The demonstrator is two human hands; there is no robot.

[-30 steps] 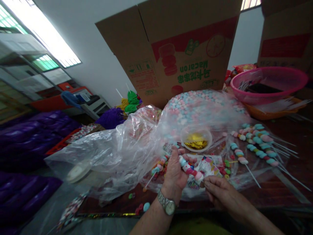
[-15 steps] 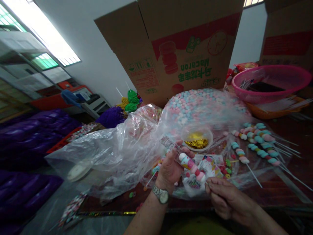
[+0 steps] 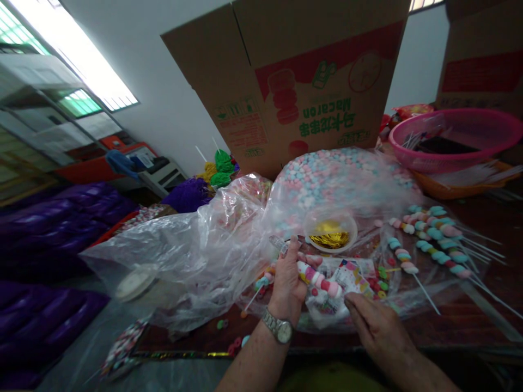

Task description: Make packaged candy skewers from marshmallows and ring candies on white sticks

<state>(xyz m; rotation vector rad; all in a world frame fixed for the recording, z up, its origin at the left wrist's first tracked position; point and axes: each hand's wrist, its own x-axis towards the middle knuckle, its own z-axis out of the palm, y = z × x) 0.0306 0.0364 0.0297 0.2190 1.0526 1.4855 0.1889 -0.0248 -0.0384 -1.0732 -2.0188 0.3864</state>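
Observation:
My left hand [image 3: 288,277] is closed around a marshmallow skewer [image 3: 321,280] with white, pink, yellow and purple pieces. A clear printed wrapper [image 3: 278,243] sticks out above its fingers. At the lower end of the skewer is my right hand [image 3: 378,324], its fingers pressed together where the stick is; the stick itself is hidden. Beneath the skewer lie printed packets [image 3: 353,277] and a plastic sheet. Just beyond my left hand stands a clear round tub [image 3: 352,226] with gold twist ties [image 3: 330,238]. One finished marshmallow skewer [image 3: 402,256] lies to the right.
A large clear bag of pastel marshmallows [image 3: 322,174] sits behind, against a cardboard box [image 3: 286,92]. Several marshmallow skewers [image 3: 443,239] are piled at right, below a pink basket [image 3: 453,158]. Purple bags [image 3: 61,218] stand at left. Loose gummy rings [image 3: 235,345] lie by the table's front edge.
The skewer has turned in my left hand, whose fingers have closed further around it. My right hand has gone from a pinch on the stick to a flatter, straighter-fingered grip.

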